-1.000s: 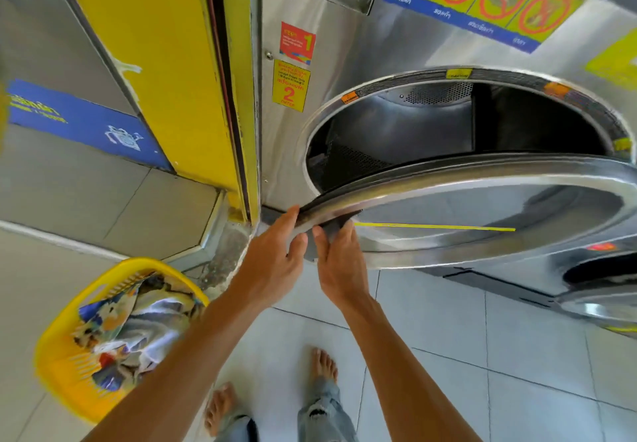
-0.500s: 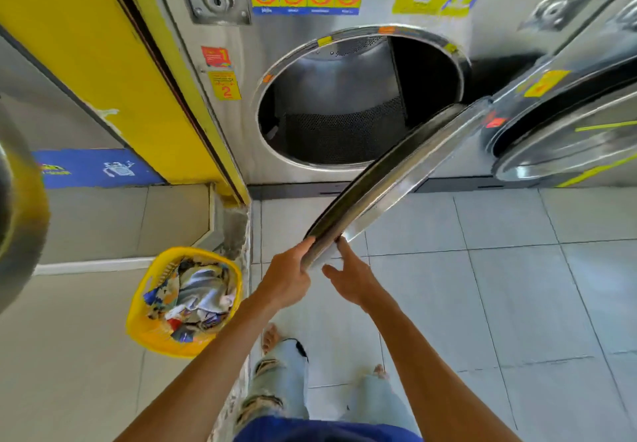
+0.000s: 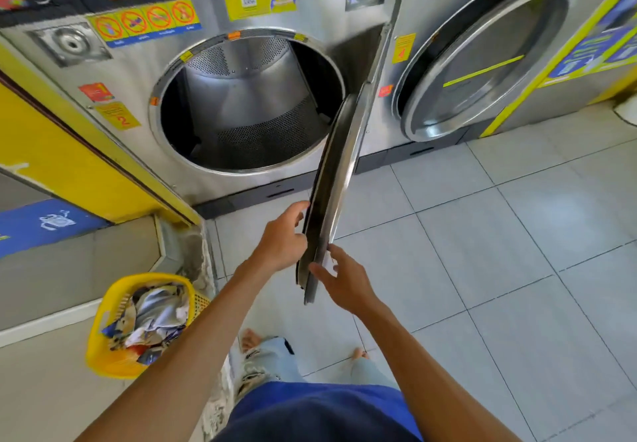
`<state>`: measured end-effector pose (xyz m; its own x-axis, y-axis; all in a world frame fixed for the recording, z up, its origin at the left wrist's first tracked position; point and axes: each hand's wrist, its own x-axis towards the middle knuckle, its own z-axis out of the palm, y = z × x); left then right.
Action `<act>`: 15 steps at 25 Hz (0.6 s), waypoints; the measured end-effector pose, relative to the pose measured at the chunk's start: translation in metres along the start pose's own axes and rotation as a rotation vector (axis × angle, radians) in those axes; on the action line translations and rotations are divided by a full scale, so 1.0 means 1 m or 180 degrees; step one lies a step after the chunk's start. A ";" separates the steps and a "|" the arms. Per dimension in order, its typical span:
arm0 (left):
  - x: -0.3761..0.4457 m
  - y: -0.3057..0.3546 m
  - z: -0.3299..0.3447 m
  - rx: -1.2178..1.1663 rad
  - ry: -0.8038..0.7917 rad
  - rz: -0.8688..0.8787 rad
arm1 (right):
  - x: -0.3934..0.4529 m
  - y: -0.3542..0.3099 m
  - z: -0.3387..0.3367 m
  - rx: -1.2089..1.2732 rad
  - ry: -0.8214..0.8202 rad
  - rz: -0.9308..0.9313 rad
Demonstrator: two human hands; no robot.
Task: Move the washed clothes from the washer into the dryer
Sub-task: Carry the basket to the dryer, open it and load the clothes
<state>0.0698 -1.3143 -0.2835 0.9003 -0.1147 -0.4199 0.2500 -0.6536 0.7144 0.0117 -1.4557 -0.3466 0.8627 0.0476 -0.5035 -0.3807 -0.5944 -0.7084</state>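
Observation:
A steel dryer (image 3: pixel 138 62) stands ahead with its drum (image 3: pixel 248 103) bare inside. Its round door (image 3: pixel 334 179) hangs out toward me, edge-on, hinged on the right. My left hand (image 3: pixel 281 241) holds the door's free edge from the left side. My right hand (image 3: pixel 341 278) touches the same edge from the right, fingers spread. A yellow basket (image 3: pixel 103 362) full of crumpled washed clothes (image 3: pixel 153 321) sits on the floor at the lower left, apart from both hands.
A second steel machine (image 3: pixel 431 62) stands to the right with its door (image 3: pixel 482 62) ajar. A yellow panel (image 3: pixel 51 152) and a raised grey step (image 3: pixel 86 262) lie to the left. Pale floor tiles (image 3: pixel 499 252) spread to the right. My bare feet show below.
The door has swung further out on its right hinge, from half across the opening to edge-on. Both hands stayed at its free edge and I have stepped back.

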 end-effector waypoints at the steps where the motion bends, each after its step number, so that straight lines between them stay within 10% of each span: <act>1: 0.000 0.018 0.012 0.0013 -0.0020 0.0091 | -0.007 0.011 -0.016 0.0031 0.0082 -0.0046; 15: 0.008 0.162 0.116 0.1010 -0.0267 0.1024 | -0.052 0.086 -0.145 -0.0081 0.1600 -0.0416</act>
<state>0.0761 -1.5077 -0.2364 0.8791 -0.4009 -0.2579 -0.1709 -0.7701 0.6146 -0.0180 -1.6253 -0.3097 0.9582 -0.2650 -0.1076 -0.2563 -0.6289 -0.7340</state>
